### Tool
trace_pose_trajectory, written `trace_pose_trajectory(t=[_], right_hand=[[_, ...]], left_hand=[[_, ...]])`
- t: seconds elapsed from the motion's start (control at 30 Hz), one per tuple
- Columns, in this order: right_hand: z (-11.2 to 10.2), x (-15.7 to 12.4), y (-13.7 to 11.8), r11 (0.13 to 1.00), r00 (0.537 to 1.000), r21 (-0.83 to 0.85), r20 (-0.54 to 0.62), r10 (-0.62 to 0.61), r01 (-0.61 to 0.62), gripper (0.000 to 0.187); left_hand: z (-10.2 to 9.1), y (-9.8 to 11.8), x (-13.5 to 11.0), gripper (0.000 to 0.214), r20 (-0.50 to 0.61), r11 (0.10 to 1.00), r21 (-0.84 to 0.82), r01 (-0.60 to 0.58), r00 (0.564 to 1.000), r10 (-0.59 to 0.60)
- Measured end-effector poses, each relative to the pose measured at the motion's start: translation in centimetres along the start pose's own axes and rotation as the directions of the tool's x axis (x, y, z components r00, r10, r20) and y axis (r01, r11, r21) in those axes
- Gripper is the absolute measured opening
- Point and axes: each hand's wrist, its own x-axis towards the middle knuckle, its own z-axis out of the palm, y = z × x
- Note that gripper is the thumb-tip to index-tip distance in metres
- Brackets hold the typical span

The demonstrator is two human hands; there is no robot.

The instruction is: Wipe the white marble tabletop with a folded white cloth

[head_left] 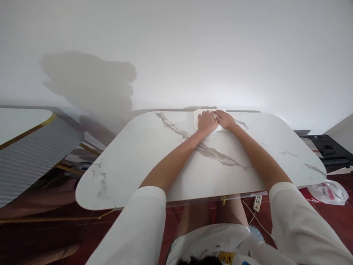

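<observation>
White wipe (196, 118) at far edge of marble-patterned tabletop (138, 154); left hand (207, 122) and right hand (224, 119) together, pressed flat on it; likely light, soft, easily creased; best held under spread palms.

A shadow (91, 79) falls across the white wall (234, 48). At left stands a gold-edged white top (19, 121) over a ribbed grey side (38, 158); at right, a black object (335, 147) sits near a plastic bag (331, 192), and a power strip (257, 203) lies on the red floor (342, 217)
</observation>
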Motion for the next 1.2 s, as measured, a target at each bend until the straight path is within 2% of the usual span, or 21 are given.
trace_pose_trajectory(t=[0.23,0.47,0.83,1.07,1.2], right_hand=[[0.0,1.1,1.7,0.996,0.996,0.026,-0.016,0.084,-0.084,0.050],[-1.0,-0.9,1.7,0.977,0.979,-0.069,-0.043,0.199,-0.202,0.051],[-0.8,-5.4,-0.2,0.963,0.977,-0.182,-0.113,0.178,-0.197,0.048],[-0.7,-9.0,-3.7,0.953,0.972,-0.205,-0.117,0.203,-0.224,0.046],[0.0,-11.3,-6.1,0.944,0.954,-0.186,-0.182,0.240,-0.273,0.043]], left_hand=[[1.0,0.7,2.5,0.043,-0.001,1.000,0.017,-0.005,1.000,0.005],[1.4,2.3,2.6,0.044,0.014,0.995,0.016,-0.095,0.995,0.095],[0.3,3.0,-1.5,0.045,0.032,0.977,-0.003,-0.214,0.976,0.214],[-1.0,2.4,-5.3,0.046,0.051,0.960,0.004,-0.278,0.959,0.278],[-2.0,1.8,-7.8,0.045,0.060,0.931,0.001,-0.364,0.930,0.364]])
